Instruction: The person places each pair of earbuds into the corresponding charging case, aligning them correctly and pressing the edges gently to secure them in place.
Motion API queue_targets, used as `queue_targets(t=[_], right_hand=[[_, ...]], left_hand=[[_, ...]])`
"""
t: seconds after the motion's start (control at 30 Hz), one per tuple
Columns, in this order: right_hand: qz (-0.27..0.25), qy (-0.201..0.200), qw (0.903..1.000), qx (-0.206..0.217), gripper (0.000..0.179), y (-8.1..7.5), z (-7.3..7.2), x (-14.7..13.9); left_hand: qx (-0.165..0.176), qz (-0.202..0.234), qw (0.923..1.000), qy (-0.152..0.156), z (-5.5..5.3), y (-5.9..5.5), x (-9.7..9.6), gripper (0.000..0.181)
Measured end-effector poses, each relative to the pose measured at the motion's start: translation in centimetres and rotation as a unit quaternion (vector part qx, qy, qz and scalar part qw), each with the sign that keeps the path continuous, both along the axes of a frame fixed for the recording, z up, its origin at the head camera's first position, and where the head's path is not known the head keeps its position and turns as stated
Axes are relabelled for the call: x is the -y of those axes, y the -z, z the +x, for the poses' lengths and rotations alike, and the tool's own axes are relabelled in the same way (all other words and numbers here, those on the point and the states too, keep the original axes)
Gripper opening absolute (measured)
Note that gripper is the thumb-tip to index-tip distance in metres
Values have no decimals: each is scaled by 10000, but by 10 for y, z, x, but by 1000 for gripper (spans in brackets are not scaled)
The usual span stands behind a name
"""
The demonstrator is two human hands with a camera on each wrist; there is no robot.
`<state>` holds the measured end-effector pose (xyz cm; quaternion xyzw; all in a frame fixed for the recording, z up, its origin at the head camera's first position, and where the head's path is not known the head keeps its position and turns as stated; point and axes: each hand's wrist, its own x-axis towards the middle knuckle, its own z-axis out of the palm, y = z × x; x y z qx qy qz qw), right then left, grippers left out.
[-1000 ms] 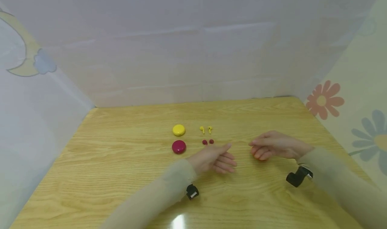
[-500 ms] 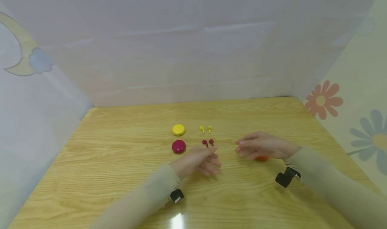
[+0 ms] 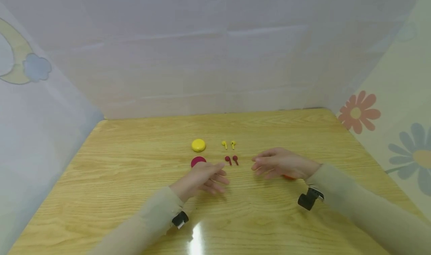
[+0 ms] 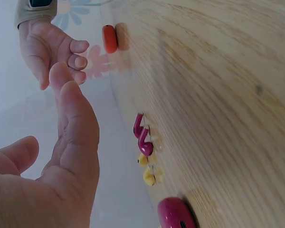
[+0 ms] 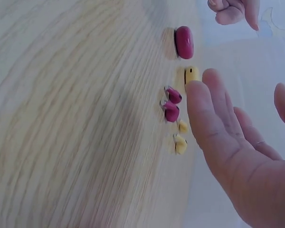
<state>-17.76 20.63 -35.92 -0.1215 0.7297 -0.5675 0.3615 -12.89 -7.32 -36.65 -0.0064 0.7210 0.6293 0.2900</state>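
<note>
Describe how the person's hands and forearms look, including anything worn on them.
The left hand and right hand are bare, without gloves. The left sleeve and right sleeve are plain, pale beige and long, reaching the wrists. The left wrist device and right wrist device are small, black and blocky, worn at the cuffs. No cables show.

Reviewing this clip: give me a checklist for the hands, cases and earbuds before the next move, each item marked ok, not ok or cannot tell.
1. Left hand free: ok, holding nothing.
2. Right hand free: ok, holding nothing.
3. Both yellow earbuds out on the table: ok, side by side.
4. Both magenta earbuds out on the table: ok, nearer the person than the yellow pair.
5. Magenta case unobstructed in the head view: not ok, the left hand hides part of it.
6. Orange case contents: cannot tell, only its outside shows.
</note>
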Motion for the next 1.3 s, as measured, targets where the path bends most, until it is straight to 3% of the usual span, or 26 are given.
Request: queue_targets(t=[0.3, 0.6, 1.3], right_hand=[[-121, 129, 9998, -32, 60, -1, 4, 17], [-224, 260, 9994, -62, 55, 1, 5, 34], [-283, 296, 9992, -24, 47, 6, 2, 64]], left_hand=[[-296, -404, 9987, 62, 0, -3, 20, 49], [-416, -850, 9954, -111, 1, -3, 38, 49], [-511, -1088, 9924, -274, -8, -6, 65, 50]])
